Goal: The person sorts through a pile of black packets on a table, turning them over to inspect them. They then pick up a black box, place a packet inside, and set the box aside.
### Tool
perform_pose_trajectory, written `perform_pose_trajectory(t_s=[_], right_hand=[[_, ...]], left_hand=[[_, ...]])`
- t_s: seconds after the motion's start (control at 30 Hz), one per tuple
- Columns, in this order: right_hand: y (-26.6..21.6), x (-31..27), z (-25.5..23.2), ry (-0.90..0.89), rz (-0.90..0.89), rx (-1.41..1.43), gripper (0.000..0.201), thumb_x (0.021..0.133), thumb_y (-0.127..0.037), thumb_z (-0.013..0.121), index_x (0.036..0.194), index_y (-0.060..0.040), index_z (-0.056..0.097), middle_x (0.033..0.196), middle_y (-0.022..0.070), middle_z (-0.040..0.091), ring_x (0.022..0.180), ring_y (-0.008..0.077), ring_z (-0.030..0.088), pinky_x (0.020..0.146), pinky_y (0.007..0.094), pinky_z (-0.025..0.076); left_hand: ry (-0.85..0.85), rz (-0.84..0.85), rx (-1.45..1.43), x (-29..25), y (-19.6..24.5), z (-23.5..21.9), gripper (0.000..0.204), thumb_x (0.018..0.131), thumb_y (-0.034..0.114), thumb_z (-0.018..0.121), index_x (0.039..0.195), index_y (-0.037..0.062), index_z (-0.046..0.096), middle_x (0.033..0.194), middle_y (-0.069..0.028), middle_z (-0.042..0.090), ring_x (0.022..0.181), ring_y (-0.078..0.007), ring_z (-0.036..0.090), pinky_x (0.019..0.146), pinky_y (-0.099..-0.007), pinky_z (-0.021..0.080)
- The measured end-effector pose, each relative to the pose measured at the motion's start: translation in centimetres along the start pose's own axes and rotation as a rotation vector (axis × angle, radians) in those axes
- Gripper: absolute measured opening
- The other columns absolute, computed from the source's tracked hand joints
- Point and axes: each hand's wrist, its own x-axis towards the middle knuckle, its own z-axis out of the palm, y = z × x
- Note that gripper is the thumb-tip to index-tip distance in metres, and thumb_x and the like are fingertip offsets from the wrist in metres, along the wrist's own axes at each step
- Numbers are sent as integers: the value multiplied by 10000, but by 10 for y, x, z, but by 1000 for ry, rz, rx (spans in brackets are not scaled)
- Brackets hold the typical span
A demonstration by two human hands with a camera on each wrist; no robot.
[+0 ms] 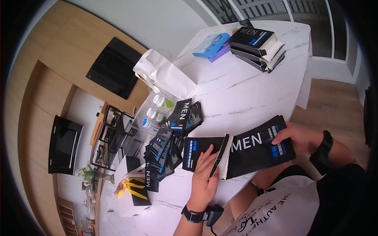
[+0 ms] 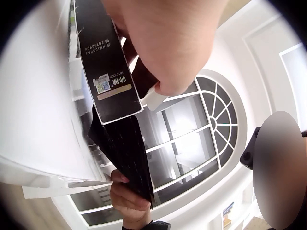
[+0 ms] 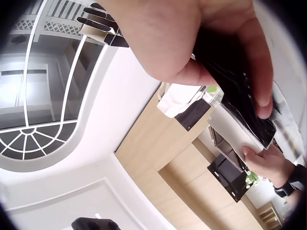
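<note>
My left hand (image 1: pixel 204 179) grips a black box (image 1: pixel 193 163) with blue and white lettering, its flap raised at the open end. My right hand (image 1: pixel 295 135) pinches a stack of flat black packets (image 1: pixel 252 151) marked MEN, thumb on top and fingers beneath. One end of the stack meets the box's open end. In the left wrist view, the box side (image 2: pixel 108 72) shows a QR label, and the packets (image 2: pixel 127 153) extend out toward the right hand. In the right wrist view, the packet stack (image 3: pixel 240 103) lies between thumb and fingers.
Loose black packets (image 1: pixel 161 151) lie piled beyond the left hand. Capped bottles (image 1: pixel 159 114) and a white paper bag (image 1: pixel 165 74) stand behind them. A white box with a yellow ribbon (image 1: pixel 134 188) sits at left. Black boxes (image 1: pixel 256 37) are stacked beside a blue box (image 1: pixel 210 45).
</note>
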Motion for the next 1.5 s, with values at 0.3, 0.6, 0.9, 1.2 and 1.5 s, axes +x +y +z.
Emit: perform_pose_trajectory(t_s=[0.3, 0.6, 0.9, 1.2, 1.5], right_hand=[[6, 10, 18, -92, -51, -97, 346, 803, -73, 537, 1110, 52, 440, 937, 191, 584, 661, 244, 631, 486, 327, 547], [19, 40, 65, -266, -81, -439, 287, 858, -189, 528, 1069, 6, 515, 881, 80, 585, 776, 113, 589, 605, 246, 506], [28, 40, 54, -247, -360, -482, 274, 821, -66, 519, 1085, 5, 505, 912, 76, 593, 890, 133, 538, 786, 285, 434], [6, 6, 73, -215, -553, -927, 532, 714, -157, 629, 1187, -117, 388, 819, 184, 600, 779, 368, 582, 662, 369, 463], [5, -1, 80, -167, -657, -567, 506, 889, -289, 505, 1281, -23, 327, 982, 97, 558, 891, 126, 503, 802, 263, 405]], left_hand=[[27, 10, 12, -1, 0, 6, 342, 791, 23, 443, 1118, -26, 533, 1190, -144, 512, 1245, -342, 340, 1047, -453, 162], [-69, 111, -24, -2, 7, 4, 359, 763, 87, 481, 1105, 8, 557, 1244, -129, 484, 1268, -349, 302, 1044, -480, 142], [478, -175, -34, 1, -41, -29, 437, 870, 315, 488, 1211, 42, 471, 1261, -168, 433, 1213, -275, 361, 1022, -376, 234], [252, -332, -871, -18, -78, -24, 523, 858, 426, 507, 1210, 48, 430, 1154, -65, 520, 1079, -198, 488, 927, -354, 382], [247, -557, -1347, -4, -64, -16, 545, 895, 504, 336, 1250, 96, 399, 1181, -75, 514, 1046, -210, 530, 873, -356, 459]])
